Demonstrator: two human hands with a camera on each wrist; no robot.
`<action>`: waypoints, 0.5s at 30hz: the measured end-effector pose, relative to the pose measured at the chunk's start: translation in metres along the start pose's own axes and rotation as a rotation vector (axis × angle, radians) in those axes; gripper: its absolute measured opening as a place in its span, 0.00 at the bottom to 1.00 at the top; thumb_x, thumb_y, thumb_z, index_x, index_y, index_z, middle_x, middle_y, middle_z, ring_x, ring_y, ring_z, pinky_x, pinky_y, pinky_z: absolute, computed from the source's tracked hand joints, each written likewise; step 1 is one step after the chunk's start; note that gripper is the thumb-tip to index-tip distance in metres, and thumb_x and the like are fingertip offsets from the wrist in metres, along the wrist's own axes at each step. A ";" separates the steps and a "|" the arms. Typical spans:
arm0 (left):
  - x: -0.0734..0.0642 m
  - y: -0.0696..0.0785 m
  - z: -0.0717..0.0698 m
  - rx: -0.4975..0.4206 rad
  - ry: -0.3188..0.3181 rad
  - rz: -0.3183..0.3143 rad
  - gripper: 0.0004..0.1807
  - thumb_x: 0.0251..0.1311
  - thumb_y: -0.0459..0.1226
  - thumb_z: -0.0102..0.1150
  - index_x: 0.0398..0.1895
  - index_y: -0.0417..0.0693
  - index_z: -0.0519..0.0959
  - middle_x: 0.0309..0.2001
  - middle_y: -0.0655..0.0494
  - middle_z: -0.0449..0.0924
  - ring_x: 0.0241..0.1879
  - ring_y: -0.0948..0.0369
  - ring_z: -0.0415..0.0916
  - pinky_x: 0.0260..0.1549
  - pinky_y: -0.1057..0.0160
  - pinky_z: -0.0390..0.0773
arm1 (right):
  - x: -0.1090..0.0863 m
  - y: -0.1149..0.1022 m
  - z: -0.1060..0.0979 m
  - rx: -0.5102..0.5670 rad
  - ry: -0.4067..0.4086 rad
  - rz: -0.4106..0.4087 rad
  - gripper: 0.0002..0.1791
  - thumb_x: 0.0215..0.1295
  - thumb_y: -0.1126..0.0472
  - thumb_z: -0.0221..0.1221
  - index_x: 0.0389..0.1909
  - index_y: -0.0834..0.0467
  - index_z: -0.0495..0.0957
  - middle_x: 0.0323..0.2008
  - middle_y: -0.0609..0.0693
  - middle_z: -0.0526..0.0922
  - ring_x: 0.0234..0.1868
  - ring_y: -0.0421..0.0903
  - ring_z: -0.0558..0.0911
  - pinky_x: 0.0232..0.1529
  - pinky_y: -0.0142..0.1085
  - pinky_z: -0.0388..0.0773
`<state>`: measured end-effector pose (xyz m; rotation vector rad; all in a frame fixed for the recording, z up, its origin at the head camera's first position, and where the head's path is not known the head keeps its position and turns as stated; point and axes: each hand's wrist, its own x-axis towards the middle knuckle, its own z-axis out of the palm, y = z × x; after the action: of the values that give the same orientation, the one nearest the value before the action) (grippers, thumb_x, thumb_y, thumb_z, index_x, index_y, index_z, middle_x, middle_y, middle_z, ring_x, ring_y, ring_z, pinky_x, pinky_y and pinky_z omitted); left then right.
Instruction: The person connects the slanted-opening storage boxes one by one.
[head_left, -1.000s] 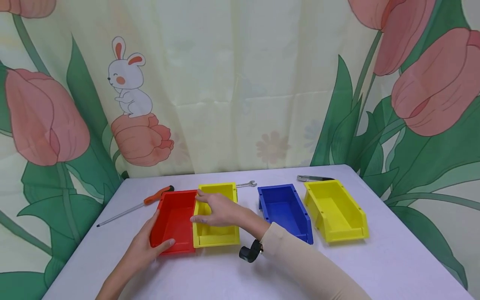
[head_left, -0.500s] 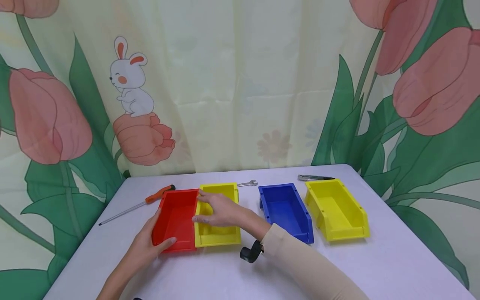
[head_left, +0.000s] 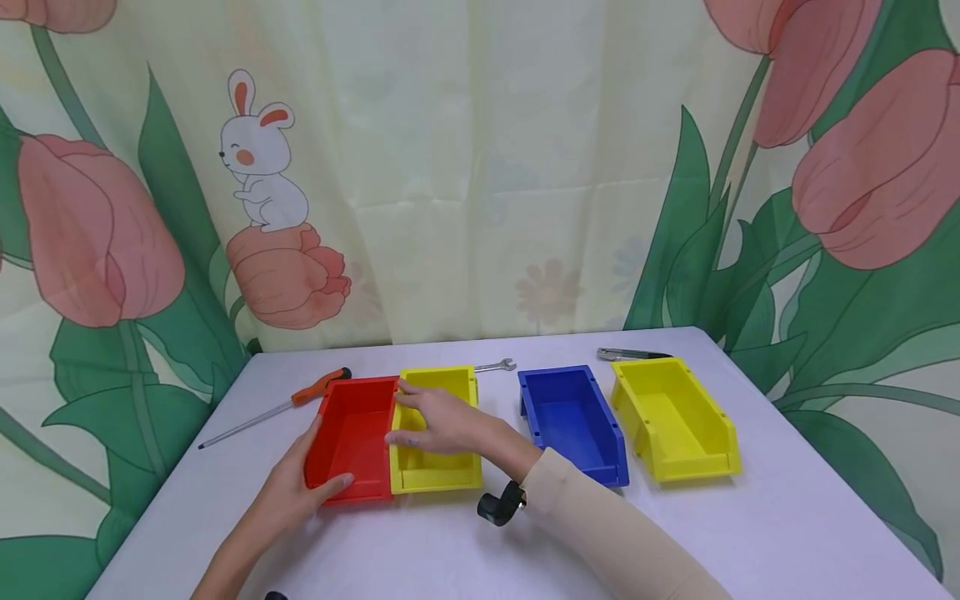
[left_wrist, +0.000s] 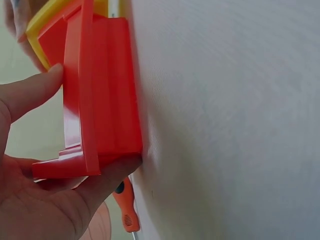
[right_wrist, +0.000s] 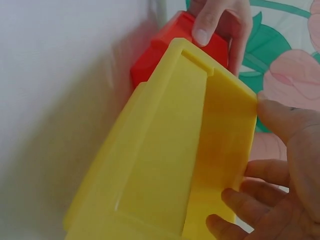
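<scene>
A red storage bin [head_left: 356,437] and a yellow storage bin [head_left: 435,479] stand side by side on the left half of the table, their walls touching. My left hand [head_left: 288,492] grips the red bin, thumb over its low front lip and fingers round its left side; the left wrist view shows this grip on the red bin [left_wrist: 112,95] closely. Reaching across the yellow bin, my right hand [head_left: 446,421] holds its left rim where it meets the red one. In the right wrist view, the thumb presses that rim of the yellow bin [right_wrist: 150,165], with the other fingers bent over the opening.
A screwdriver [head_left: 307,393] with an orange handle lies left of the red bin. Behind the held yellow bin a wrench [head_left: 498,365] sticks out. To the right stand a blue bin [head_left: 566,417] and another yellow bin [head_left: 671,417], with a utility knife [head_left: 630,354] behind.
</scene>
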<state>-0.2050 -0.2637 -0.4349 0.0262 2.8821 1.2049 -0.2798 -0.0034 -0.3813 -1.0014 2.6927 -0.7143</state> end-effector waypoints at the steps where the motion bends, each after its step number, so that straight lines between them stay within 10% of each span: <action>1: 0.000 0.000 0.000 -0.003 -0.003 0.003 0.69 0.54 0.46 0.81 0.88 0.51 0.39 0.81 0.38 0.57 0.75 0.35 0.63 0.54 0.46 0.89 | 0.000 0.000 0.000 0.000 -0.001 0.005 0.43 0.72 0.38 0.63 0.81 0.53 0.65 0.84 0.48 0.61 0.84 0.51 0.63 0.74 0.44 0.77; 15: 0.000 0.000 0.000 -0.028 -0.004 0.003 0.69 0.54 0.45 0.82 0.88 0.50 0.40 0.80 0.38 0.58 0.74 0.36 0.64 0.53 0.47 0.90 | 0.000 -0.001 0.002 0.010 0.004 0.037 0.43 0.71 0.38 0.64 0.80 0.52 0.65 0.84 0.45 0.61 0.84 0.50 0.63 0.72 0.41 0.78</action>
<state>-0.2051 -0.2632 -0.4350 0.0331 2.8622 1.2446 -0.2785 -0.0045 -0.3826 -0.9462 2.7005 -0.7231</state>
